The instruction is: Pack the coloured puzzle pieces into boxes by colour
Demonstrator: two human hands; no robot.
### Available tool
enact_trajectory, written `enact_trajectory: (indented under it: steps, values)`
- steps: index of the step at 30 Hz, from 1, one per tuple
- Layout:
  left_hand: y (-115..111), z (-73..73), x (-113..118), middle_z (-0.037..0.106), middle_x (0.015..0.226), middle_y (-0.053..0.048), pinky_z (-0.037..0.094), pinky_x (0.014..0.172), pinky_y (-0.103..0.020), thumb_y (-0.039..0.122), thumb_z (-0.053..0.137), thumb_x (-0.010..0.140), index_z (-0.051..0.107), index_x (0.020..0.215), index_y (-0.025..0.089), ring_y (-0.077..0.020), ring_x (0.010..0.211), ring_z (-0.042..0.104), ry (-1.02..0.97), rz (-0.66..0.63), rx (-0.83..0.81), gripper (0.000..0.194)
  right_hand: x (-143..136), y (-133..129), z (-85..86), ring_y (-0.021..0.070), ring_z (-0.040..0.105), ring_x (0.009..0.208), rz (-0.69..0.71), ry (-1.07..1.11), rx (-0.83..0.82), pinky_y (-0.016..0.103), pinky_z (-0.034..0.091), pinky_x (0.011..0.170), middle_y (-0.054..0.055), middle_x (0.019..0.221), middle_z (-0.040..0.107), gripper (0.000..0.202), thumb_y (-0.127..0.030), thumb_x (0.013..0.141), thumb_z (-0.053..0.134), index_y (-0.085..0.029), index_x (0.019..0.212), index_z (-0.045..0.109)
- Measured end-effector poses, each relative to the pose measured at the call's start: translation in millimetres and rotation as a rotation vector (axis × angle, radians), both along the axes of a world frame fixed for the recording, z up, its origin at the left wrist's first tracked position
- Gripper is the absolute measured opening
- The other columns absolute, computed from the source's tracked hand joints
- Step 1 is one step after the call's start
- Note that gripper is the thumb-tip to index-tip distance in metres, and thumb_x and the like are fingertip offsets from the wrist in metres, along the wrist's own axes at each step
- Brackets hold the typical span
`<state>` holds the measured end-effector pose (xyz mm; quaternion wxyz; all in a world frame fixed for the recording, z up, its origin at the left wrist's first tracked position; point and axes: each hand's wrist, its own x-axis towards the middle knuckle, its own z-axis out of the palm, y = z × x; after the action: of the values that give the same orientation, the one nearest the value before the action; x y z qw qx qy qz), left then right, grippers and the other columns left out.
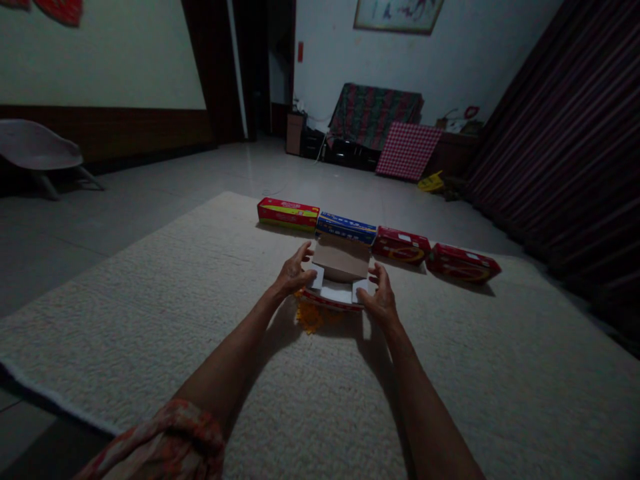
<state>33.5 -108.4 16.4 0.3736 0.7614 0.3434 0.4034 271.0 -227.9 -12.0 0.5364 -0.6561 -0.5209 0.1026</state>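
Note:
An open cardboard box [336, 292], white inside with a red lower edge, is between my two hands. Its brown-grey lid [343, 257] stands raised at the back. My left hand [296, 272] grips the left side, the thumb on the small white left flap [316, 276] and the fingers outside. On the opposite side, my right hand [381, 297] holds the box likewise, its thumb at the right flap [359, 289]. An orange, jagged-edged piece [310, 318] shows on the mat by the box's near left corner.
Behind the box runs a row of closed cartons: a red-and-green one [289, 215], a blue one [347, 228] and two dark red ones [401, 245] [463, 264]. All stand on a beige textured mat [175, 280]. A pale chair [40, 150] is far left; a dark curtain [540, 120] hangs right.

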Motion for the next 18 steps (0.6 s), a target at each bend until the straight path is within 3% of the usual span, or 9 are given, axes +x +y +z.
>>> enact_trajectory:
  steps: [9,15,18]
  values:
    - [1.5,-15.0,4.2,0.063,0.117,-0.013,0.053,0.071,-0.028,0.017,0.058,0.072,0.043,0.147,0.015,-0.0228,0.105,0.061,-0.038,0.055,0.172,0.077,-11.0,-1.7,5.6,0.0288,0.057,0.115,-0.024,0.03,0.066,0.053,0.046,0.098,0.012,0.127,0.055,0.078,-0.044,0.068,0.072,-0.026,0.139,0.046]
    - [1.5,-13.6,1.8,0.064,0.11,-0.012,0.054,0.073,-0.029,0.024,0.062,0.081,0.052,0.14,0.016,-0.0225,0.099,0.062,-0.006,0.031,0.245,0.061,-16.7,-7.8,7.8,0.0298,0.051,0.13,0.141,0.013,0.264,0.049,0.046,0.102,0.015,0.141,0.049,0.058,-0.048,0.079,0.069,-0.024,0.129,0.052]
    - [2.7,-13.7,0.6,0.065,0.109,-0.012,0.054,0.072,-0.029,0.026,0.063,0.082,0.056,0.136,0.015,-0.0233,0.099,0.063,-0.005,0.021,0.25,0.055,-19.6,-10.4,9.6,0.0296,0.052,0.129,0.2,0.003,0.33,0.05,0.043,0.105,0.014,0.134,0.056,0.043,-0.047,0.084,0.065,-0.024,0.119,0.058]
